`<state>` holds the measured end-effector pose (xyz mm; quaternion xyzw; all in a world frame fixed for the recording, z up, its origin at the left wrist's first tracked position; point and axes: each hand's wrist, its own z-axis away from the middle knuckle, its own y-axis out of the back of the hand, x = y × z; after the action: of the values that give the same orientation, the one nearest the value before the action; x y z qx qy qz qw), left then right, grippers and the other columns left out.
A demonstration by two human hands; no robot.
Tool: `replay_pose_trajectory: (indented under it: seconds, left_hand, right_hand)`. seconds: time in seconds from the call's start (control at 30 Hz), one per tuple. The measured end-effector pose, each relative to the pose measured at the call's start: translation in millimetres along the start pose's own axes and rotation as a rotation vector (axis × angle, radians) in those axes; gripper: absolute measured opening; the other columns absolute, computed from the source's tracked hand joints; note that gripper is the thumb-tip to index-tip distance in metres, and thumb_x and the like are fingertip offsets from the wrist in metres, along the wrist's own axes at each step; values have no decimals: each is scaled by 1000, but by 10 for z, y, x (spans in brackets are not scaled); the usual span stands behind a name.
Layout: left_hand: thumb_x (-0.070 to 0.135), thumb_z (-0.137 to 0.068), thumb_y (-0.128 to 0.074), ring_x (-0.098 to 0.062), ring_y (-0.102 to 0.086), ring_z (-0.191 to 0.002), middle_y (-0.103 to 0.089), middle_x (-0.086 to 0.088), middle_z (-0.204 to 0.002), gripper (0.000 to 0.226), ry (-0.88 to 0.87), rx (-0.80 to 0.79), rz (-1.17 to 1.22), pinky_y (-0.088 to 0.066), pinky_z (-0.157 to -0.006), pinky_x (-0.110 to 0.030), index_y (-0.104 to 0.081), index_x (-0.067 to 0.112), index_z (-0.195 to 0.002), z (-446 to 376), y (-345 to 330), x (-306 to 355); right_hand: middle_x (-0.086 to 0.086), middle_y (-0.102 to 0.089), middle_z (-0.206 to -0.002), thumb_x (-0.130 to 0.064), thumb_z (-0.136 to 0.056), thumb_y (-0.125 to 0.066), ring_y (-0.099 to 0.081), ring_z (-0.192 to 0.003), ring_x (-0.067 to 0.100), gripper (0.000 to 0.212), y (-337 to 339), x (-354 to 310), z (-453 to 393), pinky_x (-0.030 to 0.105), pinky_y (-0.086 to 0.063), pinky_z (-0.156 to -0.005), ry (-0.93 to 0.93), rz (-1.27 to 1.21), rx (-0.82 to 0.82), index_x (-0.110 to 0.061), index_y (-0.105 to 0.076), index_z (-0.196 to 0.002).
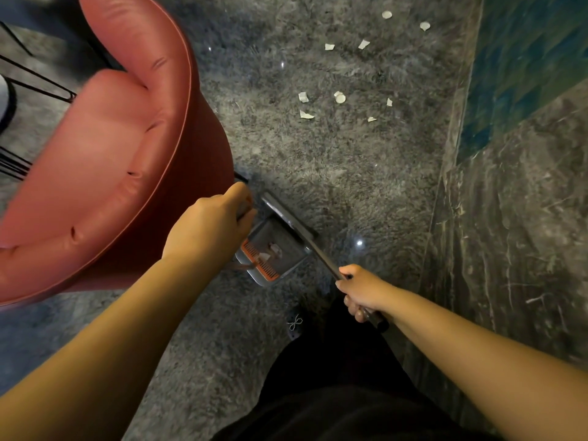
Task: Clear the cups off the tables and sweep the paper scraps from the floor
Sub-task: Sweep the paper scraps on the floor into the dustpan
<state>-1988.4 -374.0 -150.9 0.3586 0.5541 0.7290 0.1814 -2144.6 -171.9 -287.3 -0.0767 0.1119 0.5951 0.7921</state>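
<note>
Several white paper scraps (339,97) lie scattered on the grey marbled floor (334,173), far ahead of me. A grey dustpan (286,249) with an orange comb edge sits on the floor below my hands, with a few scraps inside it. My left hand (213,224) grips the top of the dustpan's upright handle. My right hand (362,289) grips the dark broom handle (321,253), which slants down to the broom head (280,206) at the dustpan's far edge. No cups are in view.
A red upholstered armchair (105,154) fills the left side, close to my left hand. A dark marble wall base (509,218) with blue tiles above it runs along the right. Black wire table legs (35,84) stand at far left. My dark-clothed legs and a shoe (296,323) are below.
</note>
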Motion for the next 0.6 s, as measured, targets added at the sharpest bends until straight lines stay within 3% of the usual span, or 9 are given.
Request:
replay_pose_trajectory:
  seconds: [0.27,0.6]
  left_hand:
    - [36,-91,-60,-36,-56,-65,-60,-8,-70,17,23,93,92,-50,-54,-43,-51,25,-100,-143,177,45]
    - [33,-91,-61,-36,-58,-65,-61,-8,-70,15,-11,207,182,-51,-57,-43,-50,26,-99,-891,345,339]
  right_hand:
    - [4,-38,-57,-24,-102,-42,-33,-35,8,22,183,161,476,16,-30,-37,39,-80,-20,-36,-39,-120]
    - [6,-34,-60,-21,-103,-40,-28,-31,7,21,871,-531,482,14,-28,-36,143,-280,118,-32,-39,-120]
